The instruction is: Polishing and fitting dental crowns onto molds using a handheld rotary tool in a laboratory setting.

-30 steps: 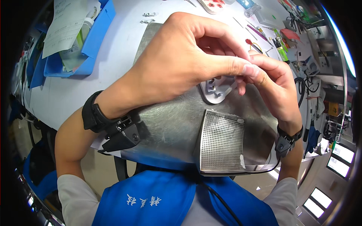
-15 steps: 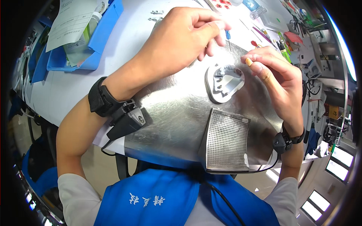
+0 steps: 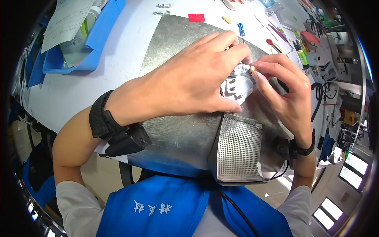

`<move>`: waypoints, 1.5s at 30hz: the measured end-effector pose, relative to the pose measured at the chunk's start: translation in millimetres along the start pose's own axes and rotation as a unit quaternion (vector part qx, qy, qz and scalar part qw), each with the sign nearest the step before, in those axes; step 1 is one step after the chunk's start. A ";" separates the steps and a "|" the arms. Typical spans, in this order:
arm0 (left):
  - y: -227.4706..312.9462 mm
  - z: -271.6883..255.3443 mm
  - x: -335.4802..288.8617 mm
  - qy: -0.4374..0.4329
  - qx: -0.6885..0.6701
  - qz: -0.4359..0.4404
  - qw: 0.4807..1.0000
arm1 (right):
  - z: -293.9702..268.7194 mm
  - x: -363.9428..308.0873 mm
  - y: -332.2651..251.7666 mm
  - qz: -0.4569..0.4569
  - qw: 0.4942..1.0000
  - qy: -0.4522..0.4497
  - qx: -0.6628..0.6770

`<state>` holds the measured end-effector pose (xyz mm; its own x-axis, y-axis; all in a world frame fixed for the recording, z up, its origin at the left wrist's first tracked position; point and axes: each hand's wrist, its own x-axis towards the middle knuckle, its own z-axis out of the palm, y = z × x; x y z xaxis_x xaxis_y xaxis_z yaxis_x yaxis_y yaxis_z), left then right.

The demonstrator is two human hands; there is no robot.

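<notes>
A light grey dental model (image 3: 238, 87) with small metal posts rests on the metal sheet (image 3: 173, 136). My left hand (image 3: 189, 81) is wrapped over it from the left, fingers at its far side and thumb at its near side, hiding much of it. Between thumb and fingertips, my right hand (image 3: 287, 83) pinches a small tooth-coloured dental crown (image 3: 252, 69) at the model's right side. Whether the crown touches the model I cannot tell. Just beyond my left fingers lies a blue-handled screwdriver (image 3: 241, 29).
A perforated metal panel (image 3: 240, 148) stands near the front edge. Farther back lie a red square (image 3: 196, 17), a yellowish tooth-like piece (image 3: 227, 19) and small metal parts (image 3: 162, 12). A blue bin (image 3: 92, 55) with papers is at left; pens and tools crowd the right.
My left hand has come down from above the screwdriver onto the dental model. My right hand has moved slightly left, bringing the crown to the model's side.
</notes>
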<state>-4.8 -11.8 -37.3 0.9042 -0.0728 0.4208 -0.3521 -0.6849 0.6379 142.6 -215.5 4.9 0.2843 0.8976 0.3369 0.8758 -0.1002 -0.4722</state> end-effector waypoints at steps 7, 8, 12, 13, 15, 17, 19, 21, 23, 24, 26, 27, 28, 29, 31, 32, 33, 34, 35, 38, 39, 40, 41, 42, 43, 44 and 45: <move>-3.2 3.6 -2.2 0.012 -0.030 0.003 0.999 | -3.9 3.1 -2.0 0.054 0.997 -0.026 0.050; -3.9 4.1 -2.2 0.014 -0.019 0.009 1.000 | -4.4 3.6 -2.1 0.058 0.996 -0.031 0.057; -5.6 6.4 -2.4 0.031 -0.032 0.025 0.999 | -8.0 7.1 -2.7 0.130 0.983 -0.067 0.112; -6.1 6.4 -2.4 0.033 -0.038 0.029 0.998 | -8.8 8.6 -2.4 0.148 0.977 -0.077 0.133; -7.2 6.5 -1.9 0.036 -0.047 0.038 0.998 | -8.7 13.5 0.1 0.194 0.947 -0.089 0.238; -8.7 6.7 -1.7 0.041 -0.051 0.044 0.997 | -8.8 14.4 -0.2 0.181 0.957 -0.088 0.206; -10.3 7.6 -2.1 0.039 -0.046 0.040 0.997 | -9.7 11.2 -3.8 0.122 0.985 -0.088 0.083; -12.8 8.3 -2.5 0.035 -0.035 0.040 0.998 | -9.7 7.6 -7.5 0.095 0.992 -0.080 0.033; -15.4 9.0 -3.6 0.039 -0.024 0.049 0.998 | -8.9 5.2 -9.8 0.109 0.991 -0.068 0.048; -16.3 9.6 -4.4 0.044 -0.022 0.057 0.997 | -7.9 4.4 -10.5 0.137 0.985 -0.061 0.087; -17.3 10.9 -6.1 0.061 -0.027 0.075 0.995 | -6.0 4.0 -11.5 0.155 0.980 -0.056 0.114; -17.3 11.5 -6.8 0.067 -0.030 0.079 0.994 | -5.3 4.3 -11.9 0.146 0.982 -0.056 0.102; -17.3 12.6 -7.2 0.069 -0.032 0.076 0.994 | -4.7 4.6 -12.1 0.132 0.986 -0.053 0.089; -17.2 13.1 -7.5 0.070 -0.033 0.074 0.994 | -4.3 5.4 -12.6 0.118 0.989 -0.053 0.073; -18.2 14.1 -7.8 0.088 -0.026 0.098 0.991 | -4.4 6.8 -12.8 0.078 0.995 -0.053 0.034; -18.9 15.0 -8.0 0.098 -0.024 0.108 0.989 | -5.0 7.1 -13.0 0.078 0.995 -0.055 0.033; -19.9 16.0 -8.2 0.094 -0.029 0.101 0.990 | -5.8 7.1 -13.1 0.078 0.995 -0.060 0.027; -21.4 16.7 -8.4 0.089 -0.033 0.095 0.991 | -6.6 7.3 -13.4 0.082 0.995 -0.063 0.018; -23.0 17.7 -8.4 0.085 -0.036 0.089 0.992 | -7.2 6.8 -13.2 0.097 0.993 -0.065 0.030; -27.8 21.8 -6.1 0.104 -0.029 0.127 0.986 | -6.4 6.1 -12.3 0.127 0.988 -0.068 0.046; -28.5 23.1 -4.7 0.110 -0.032 0.133 0.984 | -6.1 5.9 -11.1 0.121 0.989 -0.071 0.050; -28.8 23.4 -3.8 0.116 -0.034 0.140 0.983 | -4.7 5.8 -9.7 0.115 0.989 -0.080 0.044; -28.6 22.5 -3.1 0.122 -0.034 0.147 0.981 | -4.6 6.1 -8.8 0.118 0.988 -0.077 0.070; -28.1 21.0 -2.1 0.105 -0.034 0.140 0.984 | -5.3 6.2 -7.3 0.124 0.985 -0.079 0.086; -28.5 18.0 -2.5 0.088 -0.033 0.133 0.987 | -4.9 6.8 -6.5 0.129 0.983 -0.081 0.099; -27.3 16.7 -0.1 0.070 -0.033 0.126 0.989 | -8.3 6.3 -5.6 0.154 0.978 -0.070 0.121; -28.8 11.7 -3.8 0.052 -0.004 0.146 0.988 | -7.7 6.4 -4.4 0.177 0.973 -0.057 0.137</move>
<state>4.7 -0.3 -64.7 0.7345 -0.1916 0.6510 -0.5964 -0.6400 0.4845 143.5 -212.6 15.4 0.4908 0.8708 0.0280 0.5894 -0.3082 -0.7467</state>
